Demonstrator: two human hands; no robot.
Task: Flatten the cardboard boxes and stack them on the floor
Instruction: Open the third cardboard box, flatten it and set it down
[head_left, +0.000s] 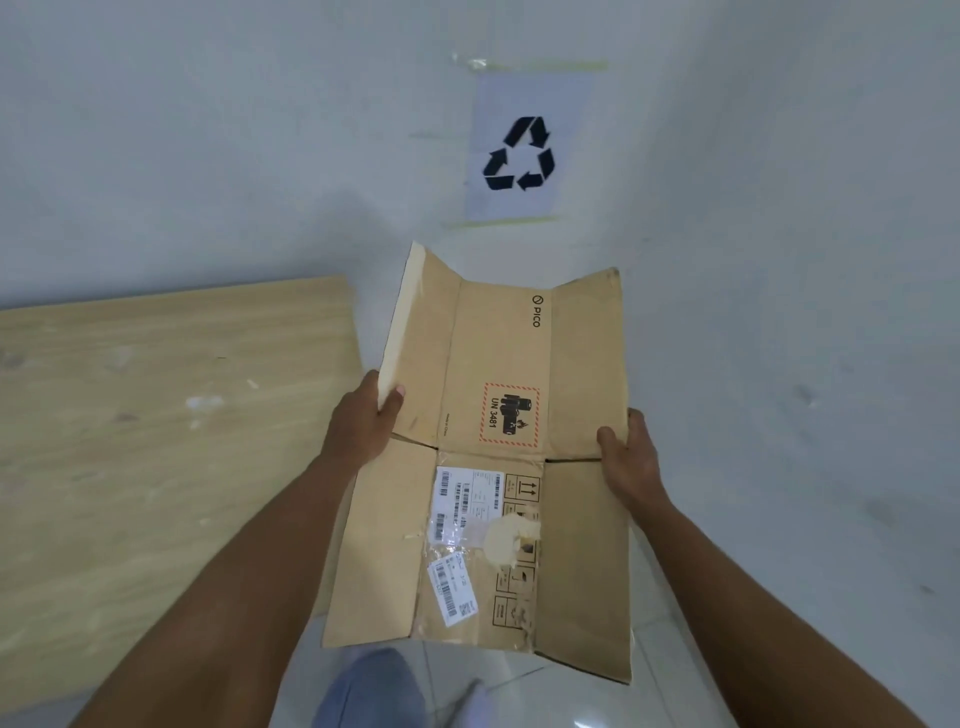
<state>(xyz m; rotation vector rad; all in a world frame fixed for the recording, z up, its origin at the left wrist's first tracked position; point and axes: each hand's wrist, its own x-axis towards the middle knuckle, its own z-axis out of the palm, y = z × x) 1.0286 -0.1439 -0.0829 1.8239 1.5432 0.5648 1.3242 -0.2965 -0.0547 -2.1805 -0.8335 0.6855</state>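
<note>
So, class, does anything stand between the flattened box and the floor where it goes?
Nothing plainly does. The left hand and right hand hold the box up. Only the person's leg shows below its near edge; the floor under it is mostly hidden.

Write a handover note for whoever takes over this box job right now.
The left hand grips the flattened cardboard box at its left edge; the right hand grips its right edge.
The box is held in the air, before the wall's recycling sign, wooden surface to the left.
Done: this box is flattened.
Left: lay it on the floor; no stack is in view.
</note>
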